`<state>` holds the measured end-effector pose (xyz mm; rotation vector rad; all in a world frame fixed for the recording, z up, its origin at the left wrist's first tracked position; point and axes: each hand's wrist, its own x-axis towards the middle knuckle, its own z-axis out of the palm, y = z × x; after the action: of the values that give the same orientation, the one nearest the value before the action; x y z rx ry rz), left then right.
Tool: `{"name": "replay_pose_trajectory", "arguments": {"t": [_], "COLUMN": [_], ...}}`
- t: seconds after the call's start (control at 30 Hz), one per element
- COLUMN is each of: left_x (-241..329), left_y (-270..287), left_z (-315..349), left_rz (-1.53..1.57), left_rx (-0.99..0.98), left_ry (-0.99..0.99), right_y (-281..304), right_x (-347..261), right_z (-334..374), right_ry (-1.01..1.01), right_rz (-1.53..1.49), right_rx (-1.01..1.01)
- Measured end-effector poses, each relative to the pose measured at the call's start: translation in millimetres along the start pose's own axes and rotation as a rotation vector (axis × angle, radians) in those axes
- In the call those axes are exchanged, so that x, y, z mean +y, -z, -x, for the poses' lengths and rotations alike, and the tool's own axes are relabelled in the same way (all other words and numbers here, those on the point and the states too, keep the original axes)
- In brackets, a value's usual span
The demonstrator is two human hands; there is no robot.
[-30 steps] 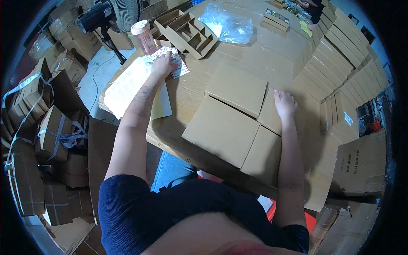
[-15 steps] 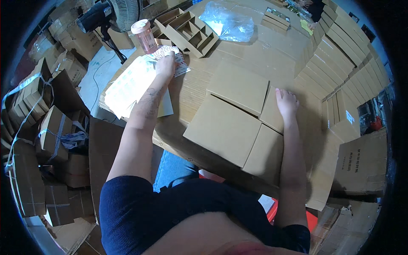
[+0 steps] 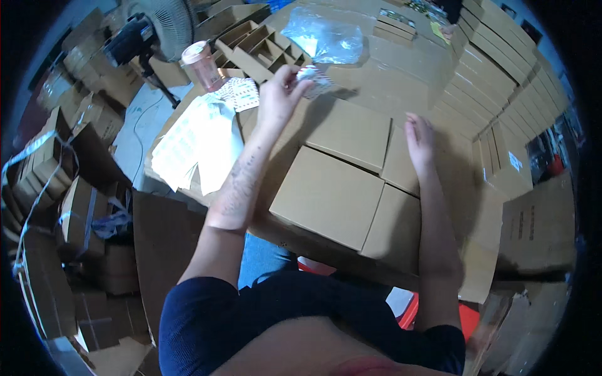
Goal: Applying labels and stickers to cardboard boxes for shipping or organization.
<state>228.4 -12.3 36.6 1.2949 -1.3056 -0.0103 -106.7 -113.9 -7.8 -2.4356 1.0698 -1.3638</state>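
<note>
Raised over the table beyond the boxes, my left hand (image 3: 279, 95) pinches a small sheet of printed labels (image 3: 316, 81), white with red and dark marks. More label sheets of that look (image 3: 240, 94) lie beneath and to the left, partly on larger white paper sheets (image 3: 199, 143). Several flat closed cardboard boxes (image 3: 332, 194) sit side by side in front of me. My right hand (image 3: 421, 139) is over the rightmost boxes, its thumb and fingers a little apart and nothing visible in it.
A pink transparent jar (image 3: 202, 67), a divided cardboard tray (image 3: 266, 50) and a clear plastic bag (image 3: 323, 36) stand along the far left. A fan (image 3: 153, 34) is beyond the left table edge. Tall stacks of cardboard boxes (image 3: 486, 81) line the right side.
My left hand has lifted a label sheet off the pile and carried it right, toward the boxes. My right hand stays over the right boxes, its fingers slightly shifted.
</note>
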Motion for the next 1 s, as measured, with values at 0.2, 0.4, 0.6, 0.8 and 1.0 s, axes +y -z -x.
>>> {"name": "replay_pose_trajectory", "arguments": {"t": [0.2, 0.4, 0.6, 0.8, 1.0], "left_x": [62.6, 48.0, 44.9, 26.0, 6.1], "left_y": [-27.4, -45.5, -32.2, -30.2, -42.0], "left_z": [29.3, 49.5, 58.2, 47.7, 56.3], "left_rz": [-0.030, -0.031, -0.111, 0.326, 0.507], "left_rx": [-0.131, -0.318, -0.406, -0.546, -0.492], "left_ry": [-0.336, -0.450, -0.450, -0.153, 0.073], "right_y": [-14.9, -82.6, -89.8, -99.4, -91.0], "right_x": [-94.1, -84.5, -72.4, -71.0, -80.7], "right_z": [-16.2, 6.6, 14.1, 17.8, 11.0], "right_ry": [0.068, -0.375, -0.297, -0.156, -0.450], "right_rz": [-0.659, -1.076, -0.939, -0.833, -1.188], "right_rx": [-0.192, -0.208, -0.203, -0.268, -0.370]}}
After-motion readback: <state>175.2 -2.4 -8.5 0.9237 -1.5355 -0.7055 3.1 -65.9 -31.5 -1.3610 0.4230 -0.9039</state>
